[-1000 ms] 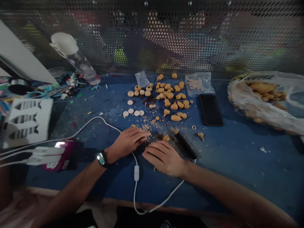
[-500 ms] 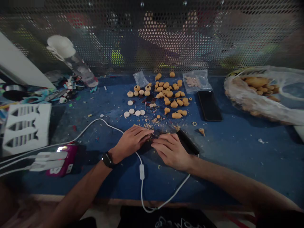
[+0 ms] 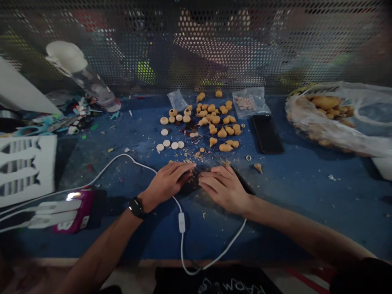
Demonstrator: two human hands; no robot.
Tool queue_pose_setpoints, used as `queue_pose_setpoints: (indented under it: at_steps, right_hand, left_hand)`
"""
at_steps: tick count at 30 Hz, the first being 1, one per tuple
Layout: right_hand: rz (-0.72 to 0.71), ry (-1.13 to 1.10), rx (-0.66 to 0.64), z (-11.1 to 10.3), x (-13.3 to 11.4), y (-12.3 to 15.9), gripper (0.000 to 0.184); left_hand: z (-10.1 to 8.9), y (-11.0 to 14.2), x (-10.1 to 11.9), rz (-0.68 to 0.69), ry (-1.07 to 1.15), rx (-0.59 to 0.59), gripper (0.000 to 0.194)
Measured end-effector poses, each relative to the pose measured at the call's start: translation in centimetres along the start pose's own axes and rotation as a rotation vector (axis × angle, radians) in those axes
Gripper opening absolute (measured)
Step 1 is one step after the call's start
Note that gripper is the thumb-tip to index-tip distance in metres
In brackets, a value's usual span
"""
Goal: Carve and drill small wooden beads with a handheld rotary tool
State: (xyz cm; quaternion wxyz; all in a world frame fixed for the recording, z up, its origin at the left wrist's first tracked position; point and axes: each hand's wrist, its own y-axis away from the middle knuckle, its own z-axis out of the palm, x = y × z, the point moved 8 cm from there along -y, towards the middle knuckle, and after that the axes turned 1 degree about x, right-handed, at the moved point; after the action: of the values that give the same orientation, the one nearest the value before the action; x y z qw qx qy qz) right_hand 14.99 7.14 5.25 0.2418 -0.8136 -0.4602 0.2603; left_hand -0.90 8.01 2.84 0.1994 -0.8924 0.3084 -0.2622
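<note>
My left hand (image 3: 171, 179), with a black watch (image 3: 135, 207) on its wrist, rests low over the table with its fingers stretched out. Opposite it, my right hand (image 3: 225, 188) lies palm down, fingers extended and a little bent. Neither hand visibly holds anything, though the undersides are hidden. Pale shavings (image 3: 196, 156) lie just beyond the fingertips. Beside my right hand, partly covered by it, is a black bar-shaped object (image 3: 245, 181). A white cable with an inline switch (image 3: 181, 222) runs under my left wrist area and loops toward my right forearm.
Several small gourds (image 3: 221, 131), cut gourd pieces (image 3: 164, 120) and white discs (image 3: 174, 145) lie beyond my hands. A phone (image 3: 267, 134) and a bag of gourds (image 3: 321, 122) are right. Left are a purple power block (image 3: 87, 210), a bottle (image 3: 92, 83) and a perforated screen (image 3: 196, 49) behind.
My right hand has shifted slightly right, widening the gap between the hands. It now covers more of the black object. The whole view has tilted slightly.
</note>
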Motion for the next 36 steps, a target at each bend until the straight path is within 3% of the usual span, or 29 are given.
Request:
queue_pose_setpoints:
  at_steps: [9, 14, 18, 20, 22, 26, 30, 36]
  right_hand:
    - [-0.039, 0.061, -0.147, 1.6, 0.1, 0.3, 0.012]
    - [-0.047, 0.098, -0.187, 0.8, -0.6, -0.3, 0.021]
    - [-0.05, 0.172, -0.183, -1.3, 0.0, -1.3, 0.024]
    - [0.001, 0.24, -0.244, -2.2, 1.5, -1.7, 0.026]
    - [0.155, 0.327, -0.352, -2.9, 4.1, -1.8, 0.027]
    - [0.487, 0.421, -0.697, -2.8, 8.2, -0.8, 0.022]
    - [0.595, 0.416, -0.917, -1.9, 8.7, -0.2, 0.027]
    - [0.614, 0.381, -1.085, -1.3, 8.7, -0.1, 0.035]
  left_hand:
    - [0.1, -0.1, 0.5, 0.031, -0.008, -0.014, 0.036]
    - [0.2, -0.1, 0.5, 0.042, -0.003, -0.005, 0.033]
    - [0.2, 0.0, 0.5, 0.041, 0.0, -0.01, 0.032]
    - [0.1, -0.1, 0.6, 0.047, -0.003, -0.012, 0.032]
    - [0.1, -0.2, 0.7, 0.056, -0.001, -0.023, 0.033]
    - [0.1, -0.4, 0.7, 0.047, -0.009, -0.054, 0.033]
    - [0.1, -0.5, 0.7, 0.04, -0.028, -0.06, 0.032]
    - [-0.1, -0.8, 1.0, 0.064, -0.041, -0.024, 0.031]
